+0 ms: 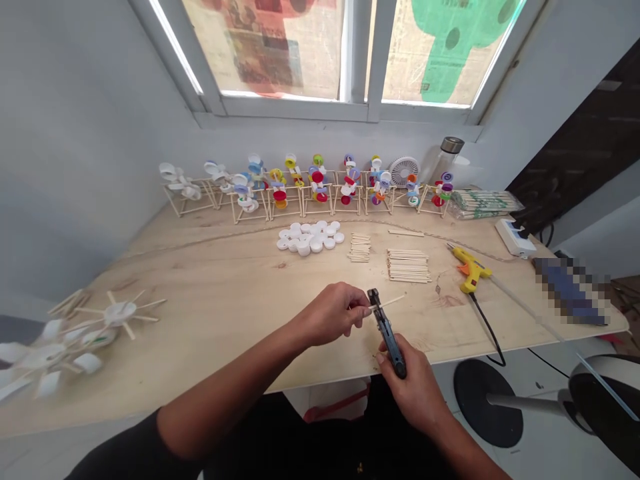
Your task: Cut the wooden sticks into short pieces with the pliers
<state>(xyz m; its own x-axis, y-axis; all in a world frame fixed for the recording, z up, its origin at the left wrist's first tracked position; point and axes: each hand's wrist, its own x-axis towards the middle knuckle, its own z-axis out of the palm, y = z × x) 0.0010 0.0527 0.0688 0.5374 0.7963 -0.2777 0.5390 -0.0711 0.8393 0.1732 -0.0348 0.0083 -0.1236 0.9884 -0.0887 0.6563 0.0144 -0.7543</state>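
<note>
My left hand (pixel 331 315) pinches a thin wooden stick (pixel 390 302) near one end, above the plywood table (pixel 210 293). My right hand (pixel 413 390) grips a black handheld cutting tool (pixel 386 333), and the tool's jaws at its upper end sit against the stick. Part of the stick is hidden by my left fingers and the jaws. Beyond my hands lie a heap of white bottle caps (pixel 310 237) and two stacks of cut wooden sticks (pixel 359 247) (pixel 409 265). A yellow hot glue gun (pixel 470 270) lies to the right of my right hand.
Several stick-and-cap wheel models (pixel 305 187) stand along the back wall beneath a window. A white power strip (pixel 515 238) and a bagged bundle of sticks (pixel 484 203) sit back right. White pinwheel models (pixel 85 333) lie at the left edge. The glue gun's cord drops over the front edge.
</note>
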